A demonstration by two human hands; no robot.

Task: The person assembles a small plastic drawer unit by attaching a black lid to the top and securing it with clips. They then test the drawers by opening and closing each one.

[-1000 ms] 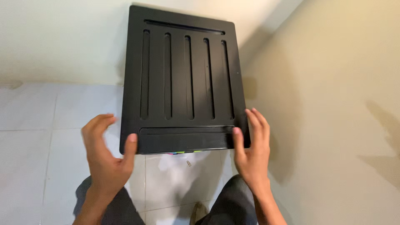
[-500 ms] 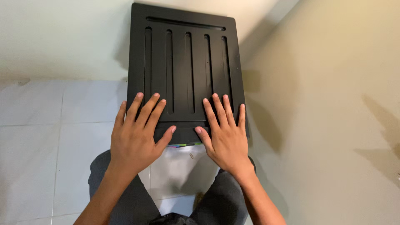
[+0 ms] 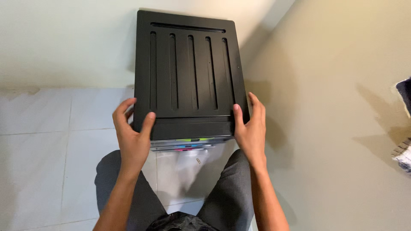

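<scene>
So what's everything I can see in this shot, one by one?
drawer unit: one, black, ribbed top with long grooves, standing in the corner where the walls meet
drawer fronts: a few, showing green, pink and blue strips, under the unit's front edge
small object: one, pale, too small to tell what it is, on the floor in front of the unit
floor tiles: several, white, left and front
walls: two, cream, behind and to the right
cloth: dark and pale, at the right edge, partly cut off
trousers: grey, at the bottom
left hand: fingers gripping the unit's left front corner
right hand: fingers gripping the right front corner
</scene>
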